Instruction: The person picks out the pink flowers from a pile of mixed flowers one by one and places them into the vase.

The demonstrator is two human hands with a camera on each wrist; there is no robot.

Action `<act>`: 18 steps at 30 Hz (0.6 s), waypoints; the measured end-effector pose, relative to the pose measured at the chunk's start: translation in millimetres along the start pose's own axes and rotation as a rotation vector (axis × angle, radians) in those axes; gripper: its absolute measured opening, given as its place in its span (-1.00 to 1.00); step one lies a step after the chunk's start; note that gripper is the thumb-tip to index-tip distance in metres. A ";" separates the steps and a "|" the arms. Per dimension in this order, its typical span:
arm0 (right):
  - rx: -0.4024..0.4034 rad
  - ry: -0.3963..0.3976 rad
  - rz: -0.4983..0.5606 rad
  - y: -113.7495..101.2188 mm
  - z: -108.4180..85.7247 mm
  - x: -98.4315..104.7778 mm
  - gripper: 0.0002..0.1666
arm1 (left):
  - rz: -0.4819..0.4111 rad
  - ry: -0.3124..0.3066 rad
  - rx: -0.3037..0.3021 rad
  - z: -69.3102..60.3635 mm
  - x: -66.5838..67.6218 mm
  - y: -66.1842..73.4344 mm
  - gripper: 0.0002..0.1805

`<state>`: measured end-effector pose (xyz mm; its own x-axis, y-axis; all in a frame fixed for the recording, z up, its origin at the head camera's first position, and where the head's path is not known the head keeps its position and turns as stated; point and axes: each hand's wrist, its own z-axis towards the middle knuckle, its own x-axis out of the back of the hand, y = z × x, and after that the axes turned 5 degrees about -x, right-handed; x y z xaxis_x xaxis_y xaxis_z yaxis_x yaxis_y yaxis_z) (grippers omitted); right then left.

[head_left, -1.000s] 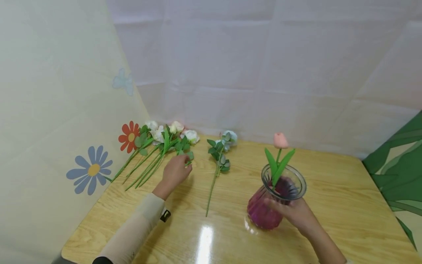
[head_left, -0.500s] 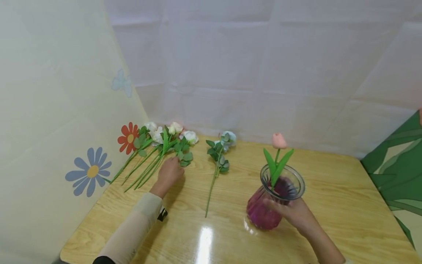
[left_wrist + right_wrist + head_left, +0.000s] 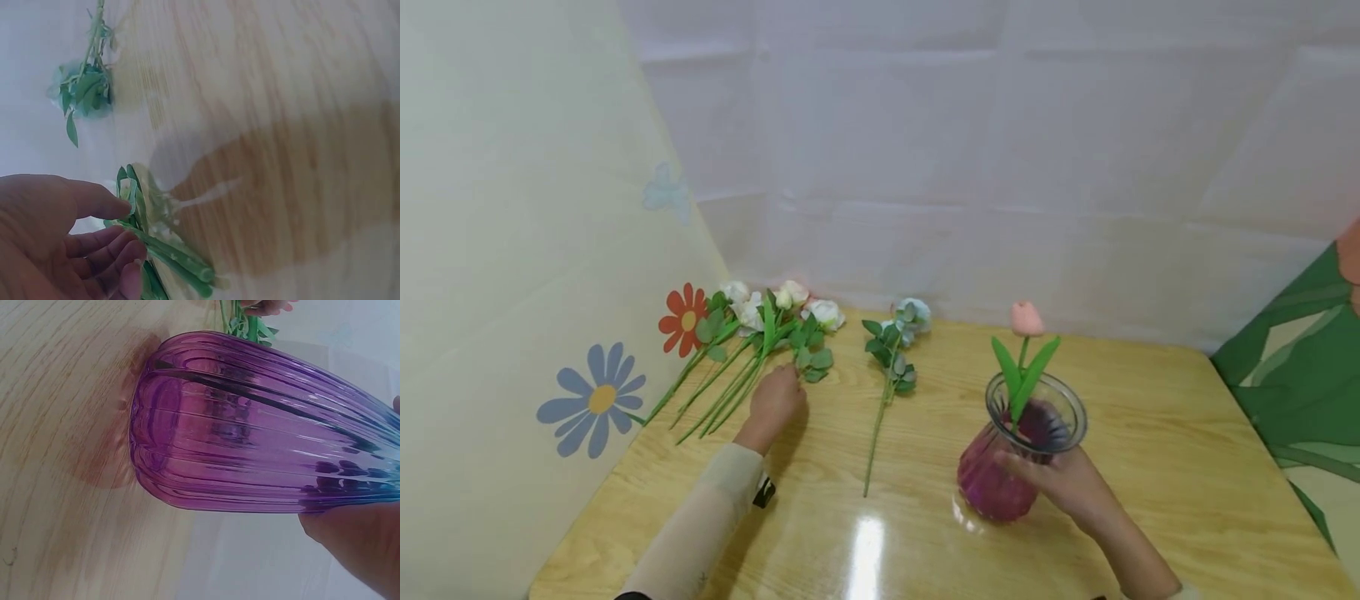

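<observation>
In the head view, the left hand (image 3: 775, 406) has shifted left, nearer the flower stems (image 3: 734, 395); the right hand (image 3: 1067, 479) wraps the neck of the tilted purple vase (image 3: 996, 479). Left wrist: thumb and fingers flank the stems; whether they pinch, I cannot tell. Separating one gently should avoid tangling. Right wrist: the thumb presses the vase.
</observation>
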<state>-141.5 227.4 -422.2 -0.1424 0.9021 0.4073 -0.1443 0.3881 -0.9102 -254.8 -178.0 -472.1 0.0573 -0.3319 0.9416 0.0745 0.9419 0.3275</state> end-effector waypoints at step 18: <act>-0.003 0.004 0.012 -0.1 -5.6 -0.6 -0.05 | 0.028 -0.010 0.019 -2.6 -3.0 -7.1 -0.81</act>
<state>-135.9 227.8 -422.8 -0.1407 0.9076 0.3956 -0.1392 0.3775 -0.9155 -252.9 -183.8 -477.5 0.0490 -0.3046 0.9512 0.0544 0.9518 0.3020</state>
